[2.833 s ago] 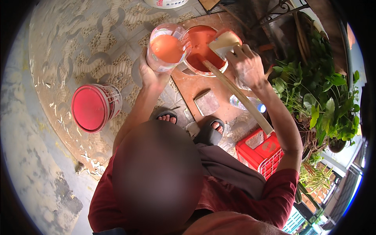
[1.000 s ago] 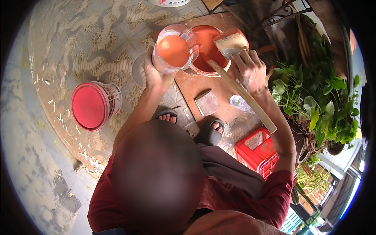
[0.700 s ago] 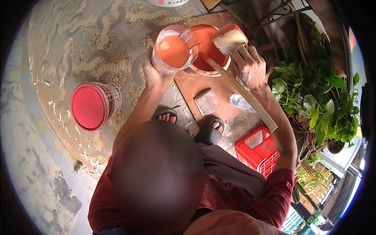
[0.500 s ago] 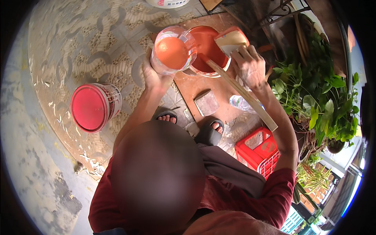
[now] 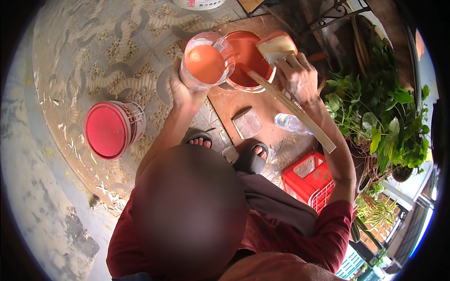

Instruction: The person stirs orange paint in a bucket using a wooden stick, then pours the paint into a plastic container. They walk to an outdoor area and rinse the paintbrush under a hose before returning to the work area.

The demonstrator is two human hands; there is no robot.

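Note:
My left hand (image 5: 186,91) is closed around the lower side of a clear plastic tub (image 5: 188,77), tilted so that the orange paint (image 5: 205,63) inside shows. The tub's rim overlaps the left side of a bucket (image 5: 255,89) coated inside with darker orange. On the bucket's right, my right hand (image 5: 299,77) grips a cream-coloured container (image 5: 276,49) with an orange-smeared edge, tipped over the bucket's rim; its full shape is hidden. A flat wooden stick (image 5: 295,111) rests with its orange-coated end in the bucket, its other end reaching over toward my right forearm.
A red-lidded pail (image 5: 107,130) stands at left on the patterned tiles. Near my sandalled feet lie a stone block (image 5: 247,123) and a clear plastic bottle (image 5: 290,122). A red plastic stool (image 5: 307,175) stands by my right elbow. Potted plants (image 5: 379,112) crowd the right side.
The wooden stick's near end has shifted slightly to the right. Both hands and what they hold are almost where they were.

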